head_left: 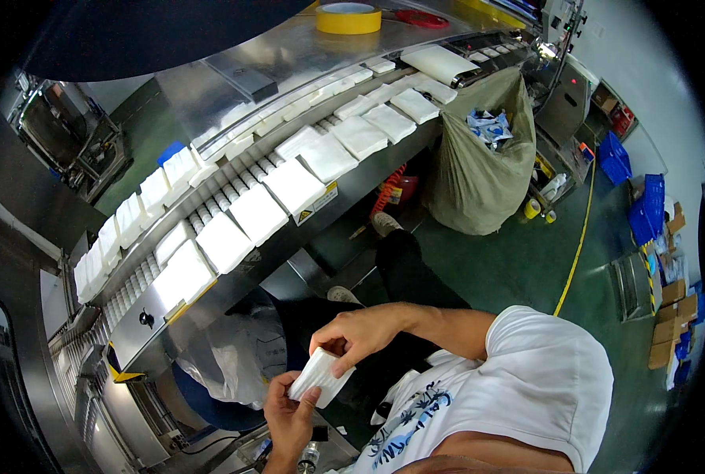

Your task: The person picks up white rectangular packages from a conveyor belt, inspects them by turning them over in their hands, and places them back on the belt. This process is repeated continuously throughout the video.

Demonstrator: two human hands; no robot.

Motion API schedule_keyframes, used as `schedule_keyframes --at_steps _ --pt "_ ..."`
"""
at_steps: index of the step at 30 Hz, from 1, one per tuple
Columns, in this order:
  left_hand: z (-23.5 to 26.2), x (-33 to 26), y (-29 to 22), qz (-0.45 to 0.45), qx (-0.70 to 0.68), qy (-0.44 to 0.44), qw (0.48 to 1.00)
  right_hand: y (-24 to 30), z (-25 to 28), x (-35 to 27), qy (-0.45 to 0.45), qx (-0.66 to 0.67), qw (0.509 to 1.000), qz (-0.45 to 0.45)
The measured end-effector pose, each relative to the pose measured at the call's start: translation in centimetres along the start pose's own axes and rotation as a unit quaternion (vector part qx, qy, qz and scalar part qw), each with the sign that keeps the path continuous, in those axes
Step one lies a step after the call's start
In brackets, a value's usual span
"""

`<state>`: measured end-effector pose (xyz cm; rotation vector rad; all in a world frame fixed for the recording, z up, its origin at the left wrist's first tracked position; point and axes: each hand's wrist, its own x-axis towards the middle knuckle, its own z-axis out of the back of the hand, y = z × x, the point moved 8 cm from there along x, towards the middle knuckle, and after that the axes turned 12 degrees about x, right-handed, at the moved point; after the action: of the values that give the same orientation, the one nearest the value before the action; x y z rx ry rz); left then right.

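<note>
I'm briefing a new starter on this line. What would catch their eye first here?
The long row of white square packs on the steel conveyor, running across the upper left. Below it, the left hand and right hand hold one white pack; a full grey-green sack stands upper right.

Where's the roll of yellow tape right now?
In the head view, the yellow tape roll sits at the top centre, on the steel machine top behind the conveyor of white packs.

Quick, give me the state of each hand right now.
Left hand: closed on the lower end of a white packet.
Right hand: fingers pinching the same white packet from above.
</note>
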<state>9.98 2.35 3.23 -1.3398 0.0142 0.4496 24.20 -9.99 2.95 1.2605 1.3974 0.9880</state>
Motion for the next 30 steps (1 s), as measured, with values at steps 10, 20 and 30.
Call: schedule_keyframes --at_steps 10,20,30 --pt "0.0 0.2 0.1 0.01 -0.023 0.002 1.0 0.1 0.2 0.0 -0.007 0.015 1.0 0.006" --pt "0.1 0.2 0.5 0.013 -0.006 0.006 1.0 -0.1 0.1 0.1 0.003 0.01 1.0 0.005" --pt "0.2 0.1 0.6 0.002 -0.013 0.005 1.0 -0.6 0.1 0.4 0.001 0.025 1.0 -0.002"
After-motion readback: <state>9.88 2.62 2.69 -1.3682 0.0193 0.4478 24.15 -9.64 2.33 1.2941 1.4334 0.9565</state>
